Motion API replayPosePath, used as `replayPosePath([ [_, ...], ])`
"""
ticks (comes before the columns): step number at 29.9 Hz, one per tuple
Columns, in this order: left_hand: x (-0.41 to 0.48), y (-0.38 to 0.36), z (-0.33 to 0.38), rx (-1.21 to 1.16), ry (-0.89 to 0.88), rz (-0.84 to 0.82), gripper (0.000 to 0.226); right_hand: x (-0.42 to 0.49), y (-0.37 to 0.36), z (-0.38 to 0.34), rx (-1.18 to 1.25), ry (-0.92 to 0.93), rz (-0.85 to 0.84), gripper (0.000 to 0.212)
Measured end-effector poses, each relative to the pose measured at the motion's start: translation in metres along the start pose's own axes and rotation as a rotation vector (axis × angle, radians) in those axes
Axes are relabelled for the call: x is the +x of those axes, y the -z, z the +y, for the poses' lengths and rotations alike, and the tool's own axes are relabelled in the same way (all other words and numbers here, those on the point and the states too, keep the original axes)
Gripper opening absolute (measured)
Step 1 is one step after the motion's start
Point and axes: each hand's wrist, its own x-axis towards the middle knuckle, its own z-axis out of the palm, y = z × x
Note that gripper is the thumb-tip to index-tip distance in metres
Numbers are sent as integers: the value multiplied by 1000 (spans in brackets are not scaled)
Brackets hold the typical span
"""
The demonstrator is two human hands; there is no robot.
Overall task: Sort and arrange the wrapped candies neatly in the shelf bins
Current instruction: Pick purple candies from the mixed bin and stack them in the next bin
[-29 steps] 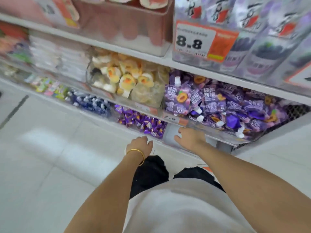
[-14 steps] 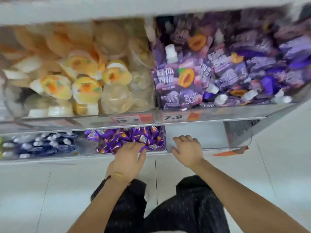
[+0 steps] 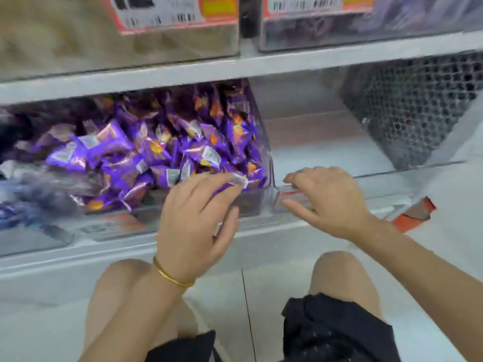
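Note:
A heap of purple wrapped candies (image 3: 156,152) fills a clear bin (image 3: 269,163) on the lowest shelf. My left hand (image 3: 196,218), with a gold bangle on the wrist, reaches over the bin's front right corner. Its fingers pinch one purple candy (image 3: 239,182) by its white end. To the right sits an empty clear bin (image 3: 392,169). My right hand (image 3: 332,199) grips that bin's front wall near its left corner, fingers over the rim and thumb in front.
Blurred dark blue candies (image 3: 15,205) lie in the bin at far left. The upper shelf (image 3: 287,64) carries bins with price tags (image 3: 162,11). A dark mesh panel (image 3: 418,108) closes the right end. An orange tag (image 3: 415,214) sticks out below it. My bent knees are close to the shelf edge.
The view has dropped down and come close to the bottom shelf. My left hand has moved into the purple candy bin and taken a candy. My right hand stays on the empty bin's front.

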Motion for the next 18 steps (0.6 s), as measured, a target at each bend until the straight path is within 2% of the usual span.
replayPosePath([
  [2,-12,8,3,-29,40,3,29,-2,6,-4,-14,-41,-46,46],
  [6,-25,16,-7,57,40,-56,31,5,12,-8,-101,-148,-140,33],
  [10,-23,14,-20,152,-20,-104,31,17,29,-7,0,-242,-312,33],
  [13,-17,11,-26,241,-89,-93,31,25,33,-5,71,-279,-422,25],
  [15,-13,9,-32,292,-120,-82,34,26,34,-4,102,-290,-436,32],
  [18,-9,6,-40,326,-129,-77,40,22,30,-1,109,-265,-382,29],
])
